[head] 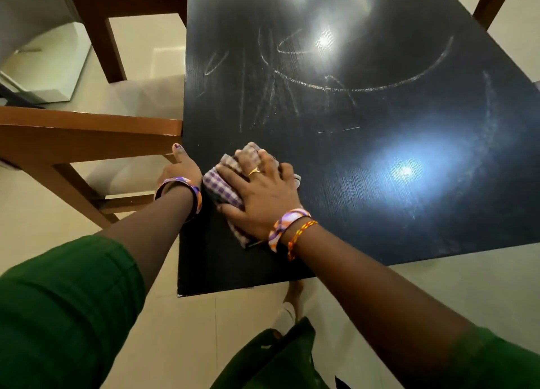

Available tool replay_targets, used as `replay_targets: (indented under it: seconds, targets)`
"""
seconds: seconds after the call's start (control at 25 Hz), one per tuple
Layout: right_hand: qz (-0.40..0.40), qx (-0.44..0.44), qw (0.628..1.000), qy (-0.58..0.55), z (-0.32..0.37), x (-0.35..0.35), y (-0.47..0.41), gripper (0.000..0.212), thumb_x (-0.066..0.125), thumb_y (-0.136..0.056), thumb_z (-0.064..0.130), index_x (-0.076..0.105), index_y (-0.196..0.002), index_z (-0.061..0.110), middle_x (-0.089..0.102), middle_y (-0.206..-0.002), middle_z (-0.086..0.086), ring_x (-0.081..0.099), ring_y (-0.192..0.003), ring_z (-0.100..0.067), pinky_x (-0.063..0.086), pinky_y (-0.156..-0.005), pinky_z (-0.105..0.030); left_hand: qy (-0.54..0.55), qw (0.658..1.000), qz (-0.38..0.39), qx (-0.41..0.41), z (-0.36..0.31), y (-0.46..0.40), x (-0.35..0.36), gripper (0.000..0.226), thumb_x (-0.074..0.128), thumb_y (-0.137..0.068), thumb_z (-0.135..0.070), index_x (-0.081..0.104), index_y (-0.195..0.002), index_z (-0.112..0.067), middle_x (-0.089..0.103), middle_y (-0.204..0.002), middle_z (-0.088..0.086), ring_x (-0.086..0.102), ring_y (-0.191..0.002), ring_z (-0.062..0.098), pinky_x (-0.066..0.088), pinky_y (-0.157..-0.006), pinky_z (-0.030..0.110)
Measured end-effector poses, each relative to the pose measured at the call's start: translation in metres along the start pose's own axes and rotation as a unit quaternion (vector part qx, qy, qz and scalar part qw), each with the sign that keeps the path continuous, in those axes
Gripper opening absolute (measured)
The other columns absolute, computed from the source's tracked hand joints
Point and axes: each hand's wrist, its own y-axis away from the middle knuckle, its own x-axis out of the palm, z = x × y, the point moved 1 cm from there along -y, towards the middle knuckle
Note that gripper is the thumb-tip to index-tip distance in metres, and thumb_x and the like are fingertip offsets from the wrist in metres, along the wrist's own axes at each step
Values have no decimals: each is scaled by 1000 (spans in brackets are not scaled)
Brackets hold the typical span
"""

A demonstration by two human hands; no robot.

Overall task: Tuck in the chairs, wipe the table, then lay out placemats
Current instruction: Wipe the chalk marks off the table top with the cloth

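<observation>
The right hand (261,195) lies flat with spread fingers on a folded cloth (223,184), pressing it onto the table (380,198) near the table's left edge, close to the near corner. The cloth is soft, woven, with a small purple and white check pattern, and it is crumpled under the fingers. The left hand (178,169) rests at the table's left edge, just beside the cloth, its fingers curled over the edge and its thumb pointing up; it holds nothing else that can be seen.

The table top is dark, almost black, with a fine grain texture and a rectangular shape. It is glossy and reflects 3 bright lights. Pale chalky streaks and a long curved smear cross the surface beyond the cloth.

A chair (87,134) with a brown wooden frame and a pale seat stands at the left side, its back rail close to the left thumb. The floor (181,330) is of light, smooth tiles.
</observation>
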Motion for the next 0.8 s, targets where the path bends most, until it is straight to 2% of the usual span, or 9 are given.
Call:
replay_targets:
  seconds: [0.08, 0.16, 0.28, 0.36, 0.48, 0.56, 0.68, 0.8]
  targets:
    - [-22, 28, 999, 26, -31, 0, 12, 71, 28, -80, 70, 19, -146, 45, 13, -159, 7, 9, -144, -27, 17, -104, -45, 7, 1000, 6, -10, 0, -1, 0, 70, 12, -98, -53, 43, -132, 0, 38, -71, 10, 39, -64, 24, 31, -75, 32]
    - [-47, 134, 989, 42, -85, -10, 21, 78, 24, -72, 72, 18, -146, 46, 15, -158, 8, 12, -143, -26, 18, -104, -45, 10, 1000, 8, -9, 0, -4, 1, 69, 13, -98, -53, 43, -131, -1, 35, -68, 8, 35, -59, 18, 34, -69, 30]
    - [-37, 296, 954, 23, -151, -33, 27, 75, 26, -76, 69, 20, -145, 42, 17, -158, 3, 12, -142, -29, 18, -107, -51, 28, 1000, 3, 0, 0, -9, 1, 69, 13, -97, -54, 48, -125, -2, 53, -87, 12, 52, -86, 24, 40, -84, 34]
    - [-35, 325, 945, 19, -159, -36, 12, 70, 32, -84, 69, 22, -146, 38, 13, -159, 0, 4, -144, -32, 12, -110, -55, 32, 999, -3, -1, -1, -11, 2, 70, 12, -97, -54, 48, -126, -1, 57, -106, 15, 54, -100, 27, 41, -93, 35]
    - [-43, 274, 961, 7, -123, -27, -26, 76, 39, -85, 66, 19, -149, 31, -2, -161, 1, -13, -145, -32, 1, -114, -53, 27, 1000, -9, -5, -2, -11, 3, 69, 12, -98, -53, 45, -129, 0, 54, -125, 17, 53, -115, 29, 39, -98, 36]
    - [-39, 186, 982, 2, -82, -19, -44, 75, 41, -86, 62, 19, -149, 29, -3, -161, 1, -10, -146, -31, 1, -114, -50, 22, 1000, -8, -4, -1, -11, 3, 69, 12, -98, -53, 45, -129, 0, 54, -126, 17, 53, -116, 29, 39, -98, 36]
    - [-22, 48, 999, 5, -30, -9, -36, 71, 42, -88, 58, 20, -149, 30, 5, -160, 4, -2, -147, -27, 2, -116, -45, 34, 999, -13, -5, 0, -8, 3, 69, 13, -98, -53, 47, -127, -1, 56, -115, 16, 54, -112, 28, 40, -95, 36]
    - [-22, 12, 999, 22, -45, -7, -8, 76, 27, -80, 67, 19, -149, 36, 11, -159, 8, 2, -147, -21, 1, -117, -40, 37, 999, -11, -5, 0, -11, 2, 69, 13, -98, -53, 46, -129, -1, 55, -113, 15, 54, -113, 28, 40, -96, 36]
